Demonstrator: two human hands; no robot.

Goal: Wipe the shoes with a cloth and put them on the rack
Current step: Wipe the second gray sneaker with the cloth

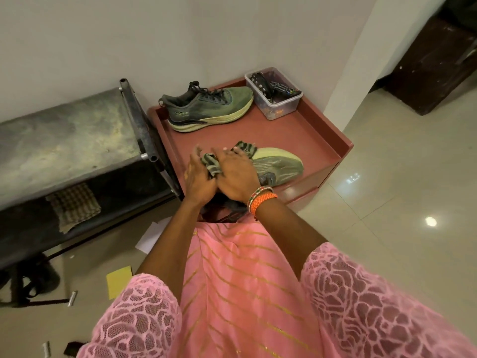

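A green sneaker [280,165] lies on the reddish-brown cabinet top [291,133], toe pointing right, its heel hidden under my hands. A grey-and-black striped cloth [213,165] is bunched over the shoe's middle. My left hand [197,178] grips the cloth's left part. My right hand [236,177], with bangles at the wrist, curls over the cloth and holds it against the shoe. The second green sneaker [209,109] stands upright at the back of the cabinet top, untouched. The metal shoe rack [64,140] stands just left of the cabinet.
A clear plastic box [275,98] holding a remote and small items sits at the cabinet's back right corner. A checkered cloth [73,205] lies on the rack's lower shelf. Yellow paper [119,280] and white paper [151,237] lie on the tiled floor.
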